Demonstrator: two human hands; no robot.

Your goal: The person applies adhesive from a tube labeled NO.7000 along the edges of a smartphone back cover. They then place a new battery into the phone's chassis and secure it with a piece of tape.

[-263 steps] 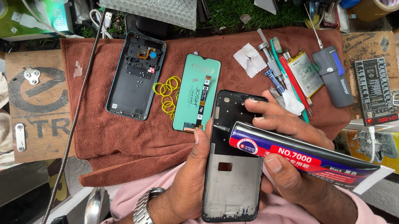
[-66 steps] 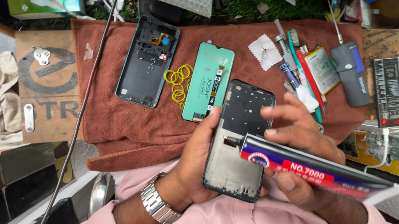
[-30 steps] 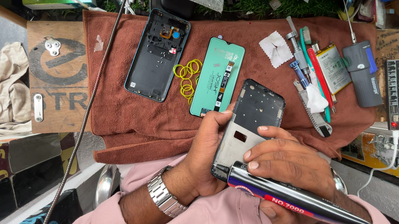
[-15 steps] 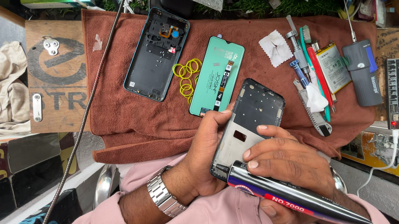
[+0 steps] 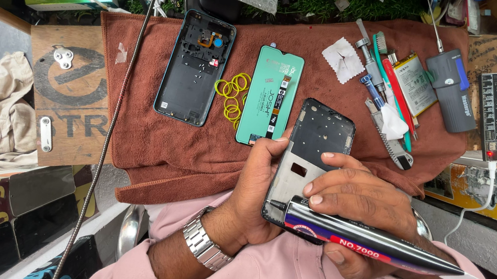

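Step in hand, as I read it: running adhesive along the lower edge of the phone frame (image 5: 310,160).

- Left hand (image 5: 258,189) grips the frame from its left side, thumb on the edge, fingers wrapped behind. Wristwatch (image 5: 204,245) on that wrist.
- Right hand (image 5: 362,202) is clenched round the glue tube (image 5: 370,238), fingertips pressing on the tube body and the frame face. The nozzle touches the frame's bottom-left corner.
- The frame is held above the lap, just off the near edge of the brown towel (image 5: 151,146). Long axis runs roughly 1 to 7 o'clock, top end toward 1. Open side faces up, a grey plate visible in its lower half.
- Tube long axis is about 9:30 to 3:30, nozzle pointing toward 9:30, flat crimped tail toward 3:30.

Next move, my call: a steady squeeze while the nozzle tracks the frame's rim. That needs the left hand to hold the frame still or turn it so each edge meets the tip.

On the towel at 12 o'clock from the frame: green display panel (image 5: 270,94), yellow rubber bands (image 5: 230,95), and the back cover (image 5: 195,68) further toward 10. Tools (image 5: 382,93) are at 1 o'clock.
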